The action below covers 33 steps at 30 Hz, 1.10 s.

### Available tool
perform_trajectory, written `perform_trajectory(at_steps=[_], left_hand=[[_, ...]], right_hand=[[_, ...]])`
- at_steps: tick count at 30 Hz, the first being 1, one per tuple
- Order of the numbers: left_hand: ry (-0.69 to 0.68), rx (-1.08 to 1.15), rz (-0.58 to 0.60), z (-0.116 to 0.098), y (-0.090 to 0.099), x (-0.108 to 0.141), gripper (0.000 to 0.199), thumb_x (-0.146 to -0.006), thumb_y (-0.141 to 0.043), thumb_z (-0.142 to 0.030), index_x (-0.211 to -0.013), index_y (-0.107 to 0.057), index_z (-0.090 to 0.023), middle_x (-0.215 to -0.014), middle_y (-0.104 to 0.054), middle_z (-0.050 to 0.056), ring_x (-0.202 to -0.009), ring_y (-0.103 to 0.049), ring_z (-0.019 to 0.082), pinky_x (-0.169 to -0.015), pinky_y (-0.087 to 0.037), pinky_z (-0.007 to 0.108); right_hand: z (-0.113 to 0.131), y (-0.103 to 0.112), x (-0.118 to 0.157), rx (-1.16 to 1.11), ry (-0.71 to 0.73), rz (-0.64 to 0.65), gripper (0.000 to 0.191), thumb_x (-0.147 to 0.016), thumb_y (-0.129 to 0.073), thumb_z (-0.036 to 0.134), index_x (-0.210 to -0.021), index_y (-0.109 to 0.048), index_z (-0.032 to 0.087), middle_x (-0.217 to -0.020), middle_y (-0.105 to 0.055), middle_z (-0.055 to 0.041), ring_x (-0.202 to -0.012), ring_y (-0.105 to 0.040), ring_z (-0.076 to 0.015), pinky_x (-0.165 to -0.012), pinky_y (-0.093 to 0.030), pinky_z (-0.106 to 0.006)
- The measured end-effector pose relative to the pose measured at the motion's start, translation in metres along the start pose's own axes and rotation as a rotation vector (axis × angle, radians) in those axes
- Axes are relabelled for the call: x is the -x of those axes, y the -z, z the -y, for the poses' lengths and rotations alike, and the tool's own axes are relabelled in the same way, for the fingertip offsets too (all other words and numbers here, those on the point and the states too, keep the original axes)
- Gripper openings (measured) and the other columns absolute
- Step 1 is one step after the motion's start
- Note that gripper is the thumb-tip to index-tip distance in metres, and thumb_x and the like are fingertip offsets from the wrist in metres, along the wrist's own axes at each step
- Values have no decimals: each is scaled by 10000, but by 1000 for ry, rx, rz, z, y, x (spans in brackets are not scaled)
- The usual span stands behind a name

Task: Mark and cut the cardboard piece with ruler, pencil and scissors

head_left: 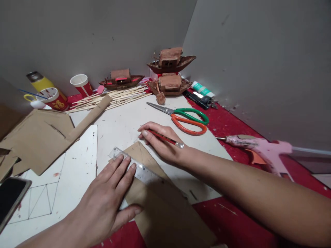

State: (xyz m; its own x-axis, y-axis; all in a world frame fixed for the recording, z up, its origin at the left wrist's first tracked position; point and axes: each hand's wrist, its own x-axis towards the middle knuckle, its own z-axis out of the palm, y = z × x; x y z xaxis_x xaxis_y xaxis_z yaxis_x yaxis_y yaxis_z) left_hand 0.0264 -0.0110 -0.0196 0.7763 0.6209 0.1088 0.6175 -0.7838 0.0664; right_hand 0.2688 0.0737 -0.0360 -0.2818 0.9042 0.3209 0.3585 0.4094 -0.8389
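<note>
My left hand (108,187) lies with its fingers stretched out, three fingertips pressing on a clear plastic ruler (144,172). Beneath the ruler is a long piece of brown cardboard (157,203) that runs toward me. My right hand (162,141) is closed around a dark red pencil (168,138), held just beyond the far end of the cardboard. The pencil's capped end points back toward my wrist, and its tip is hidden by the fingers. Past my right hand lie scissors (190,121) with one green and one orange handle, on the white board (124,117).
A pink glue gun (261,148) lies on the red cloth at right. Cut cardboard (41,134) and a phone (12,199) are at left. Behind stand paper cups (81,86), a yellow bottle (42,82), wooden sticks (116,98) and model boats (170,62) against grey walls.
</note>
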Motion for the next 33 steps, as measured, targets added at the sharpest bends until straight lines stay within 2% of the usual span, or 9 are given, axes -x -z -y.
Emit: perform_trajectory(at_steps=[2, 5, 10, 14, 18, 22, 25, 30, 33], left_hand=[[4, 0, 5, 0, -1, 0, 823, -914, -557, -549, -1545, -288, -94, -1598, -328, 171, -1479, -258, 359, -1114, -419, 516], [13, 8, 17, 1, -1, 0, 841, -909, -552, -573, -1553, -272, -111, -1600, -327, 162, -1479, -258, 359, -1118, -413, 514], [13, 18, 23, 1, -1, 1, 864, -901, -559, -581, -1557, -258, -106, -1601, -314, 179, -1475, -261, 368, -1117, -413, 522], [8, 21, 11, 1, -2, 1, 860, -899, -574, -554, -1551, -266, -86, -1592, -316, 202, -1471, -264, 375, -1114, -416, 526], [-13, 5, 26, 0, 0, -2, 836, -903, -558, -565, -1518, -330, -48, -1564, -352, 236, -1460, -283, 385, -1104, -422, 537], [-9, -35, 20, 0, 1, -4, 817, -905, -529, -606, -1471, -414, -27, -1527, -404, 253, -1439, -327, 390, -1103, -422, 533], [-5, -44, 32, -1, 1, -5, 812, -902, -536, -597, -1459, -430, -15, -1518, -413, 260, -1429, -347, 387, -1116, -406, 525], [23, -30, 67, -3, 1, -4, 825, -920, -467, -629, -1469, -418, -14, -1531, -385, 265, -1437, -326, 387, -1138, -365, 532], [47, -38, 61, -5, 1, -3, 818, -927, -444, -635, -1468, -425, -22, -1528, -395, 256, -1437, -329, 382, -1139, -361, 527]], right_hand=[[3, 2, 2, 107, 50, 42, 186, -1001, -476, 285, -1014, -634, 189, -887, -709, -34, -775, -645, -155, -723, -468, -266], [11, 4, 4, 166, 35, 51, 192, -1001, -463, 257, -1006, -637, 175, -872, -706, -45, -784, -641, -165, -710, -449, -268], [19, 3, 6, 135, -13, 83, 204, -998, -458, 257, -964, -639, 169, -800, -689, -33, -731, -623, -162, -680, -436, -268], [20, 2, 5, 58, 3, 92, 200, -998, -456, 262, -964, -637, 182, -827, -689, -28, -754, -634, -162, -713, -450, -272], [24, 2, 5, 109, -1, 112, 211, -997, -446, 290, -979, -630, 189, -851, -696, -48, -775, -638, -190, -721, -458, -297], [29, 3, 7, 209, -3, 56, 207, -982, -452, 294, -987, -629, 187, -885, -712, -83, -806, -646, -223, -761, -467, -338], [28, 2, 10, 112, -53, 52, 208, -978, -459, 310, -958, -627, 189, -869, -707, -86, -818, -654, -225, -753, -483, -339], [18, -6, 7, -189, -258, 38, 233, -951, -495, 376, -884, -620, 192, -818, -687, -78, -768, -641, -204, -642, -499, -303], [16, -11, 2, -233, -304, 24, 224, -916, -531, 381, -860, -618, 183, -806, -674, -72, -725, -626, -180, -577, -486, -267]])
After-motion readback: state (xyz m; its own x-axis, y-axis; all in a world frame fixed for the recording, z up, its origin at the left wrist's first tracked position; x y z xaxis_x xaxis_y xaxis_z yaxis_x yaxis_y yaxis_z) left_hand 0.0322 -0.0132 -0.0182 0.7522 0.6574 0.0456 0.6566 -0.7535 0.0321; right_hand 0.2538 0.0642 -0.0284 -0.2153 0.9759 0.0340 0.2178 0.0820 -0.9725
